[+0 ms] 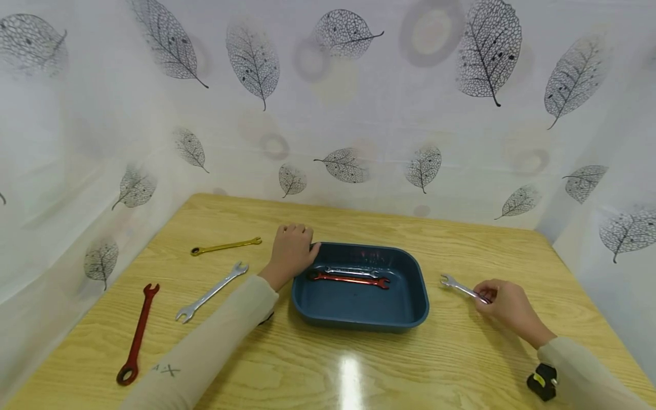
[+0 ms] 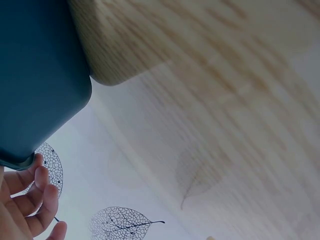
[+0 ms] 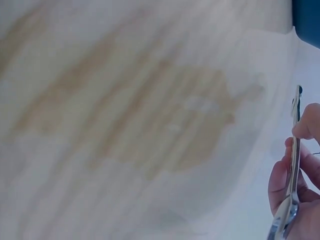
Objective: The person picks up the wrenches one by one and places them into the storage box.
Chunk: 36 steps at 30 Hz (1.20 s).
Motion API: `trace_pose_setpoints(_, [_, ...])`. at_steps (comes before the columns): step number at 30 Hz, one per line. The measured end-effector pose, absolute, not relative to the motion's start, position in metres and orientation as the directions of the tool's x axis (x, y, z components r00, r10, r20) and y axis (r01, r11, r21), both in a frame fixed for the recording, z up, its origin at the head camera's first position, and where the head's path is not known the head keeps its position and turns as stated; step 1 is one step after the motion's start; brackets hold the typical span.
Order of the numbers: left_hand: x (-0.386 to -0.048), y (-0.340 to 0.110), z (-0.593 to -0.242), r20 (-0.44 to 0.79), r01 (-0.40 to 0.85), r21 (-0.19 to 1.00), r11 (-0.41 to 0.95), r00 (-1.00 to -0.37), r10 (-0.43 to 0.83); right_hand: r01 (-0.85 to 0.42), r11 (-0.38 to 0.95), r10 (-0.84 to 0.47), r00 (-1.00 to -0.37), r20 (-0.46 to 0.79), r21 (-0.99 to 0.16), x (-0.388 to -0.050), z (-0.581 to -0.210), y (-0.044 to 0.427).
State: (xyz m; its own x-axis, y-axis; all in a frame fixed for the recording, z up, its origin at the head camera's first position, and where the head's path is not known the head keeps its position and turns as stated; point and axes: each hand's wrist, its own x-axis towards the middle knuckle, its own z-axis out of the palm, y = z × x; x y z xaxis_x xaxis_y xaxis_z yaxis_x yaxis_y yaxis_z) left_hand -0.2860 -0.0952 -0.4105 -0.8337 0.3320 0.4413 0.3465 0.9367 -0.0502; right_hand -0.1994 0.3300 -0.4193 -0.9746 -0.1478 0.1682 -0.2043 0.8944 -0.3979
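My left hand grips the back left corner of a dark blue rectangular basin. In the left wrist view, its fingers curl at the rim of the basin. Inside the basin lie a red wrench and a silver wrench, side by side. Right of the basin, my right hand pinches another silver wrench just over the table, its open end toward the basin. In the right wrist view, thumb and fingers hold that wrench by its shank.
On the wooden table, left of the basin, lie a gold wrench, a silver double open-end wrench and a large red wrench. A leaf-patterned white curtain hangs behind the table and along its sides.
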Motion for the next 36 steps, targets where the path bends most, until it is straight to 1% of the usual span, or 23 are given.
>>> trace_pose_setpoints(3, [-0.286,-0.095,-0.410,0.444,0.347,-0.050,0.936,-0.832,0.332,-0.213,0.896,-0.154,-0.972,0.176,-0.389,-0.199,-0.414,0.329])
trace_pose_setpoints(12, [-0.285,-0.095,-0.410,0.445,0.353,-0.040,0.935,-0.831,0.333,-0.281,0.885,-0.196,-0.948,0.251,-0.371,-0.200,-0.403,0.322])
trace_pose_setpoints(20, [-0.286,-0.096,-0.411,0.451,0.353,-0.044,0.935,-0.828,0.334,-0.314,0.881,-0.227,-0.937,0.267,-0.353,-0.199,-0.387,0.315])
trace_pose_setpoints(27, [-0.286,-0.096,-0.411,0.449,0.351,-0.046,0.935,-0.829,0.333,-0.389,0.868,-0.288,-0.901,0.325,-0.307,-0.197,-0.370,0.307])
trace_pose_setpoints(31, [-0.286,-0.096,-0.412,0.446,0.351,-0.048,0.935,-0.830,0.334,-0.418,0.859,-0.321,-0.889,0.325,-0.295,-0.196,-0.358,0.300])
trace_pose_setpoints(36, [-0.286,-0.095,-0.411,0.447,0.349,-0.039,0.936,-0.832,0.328,-0.426,0.855,-0.353,-0.895,0.272,-0.296,-0.195,-0.341,0.290])
